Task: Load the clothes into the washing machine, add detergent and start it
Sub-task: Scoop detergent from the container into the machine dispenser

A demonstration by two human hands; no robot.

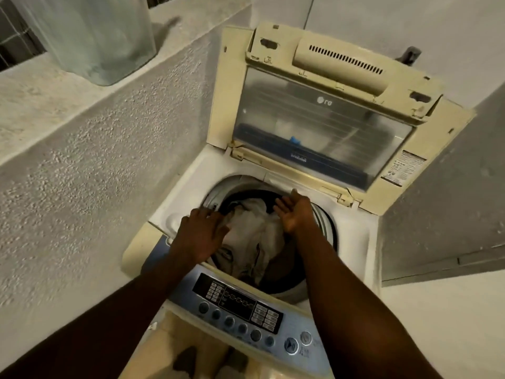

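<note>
Both hands are over the drum (325, 222) of the washer (363, 242), and the lid (322, 124) is folded up and back, standing open against the wall behind. The clothes (254, 236) sit in the drum, a pale crumpled heap piled near the rim, with darker fabric showing at the near edge and along the right side under the forearm.

The left hand (202, 236) lies palm down at the drum's left rim, fingers spread forward and slightly blurred, fingertips touching the edge of the pale cloth. It grips nothing that shows; the fingers lie flat rather than curled.

The right hand (296, 212) is at the far right of the opening, palm turned inward toward the clothes, fingers straight and loose, thumb up. It is empty, apart from the heap or just brushing it; which of the 2 cannot be told.

The control panel (246, 313) runs across the near edge of the washer, a blue strip with a dark display and a row of round buttons, and both forearms pass over it. On the rough ledge (68, 99) to the left stands a translucent bin (101, 36), well apart from the washer.
</note>
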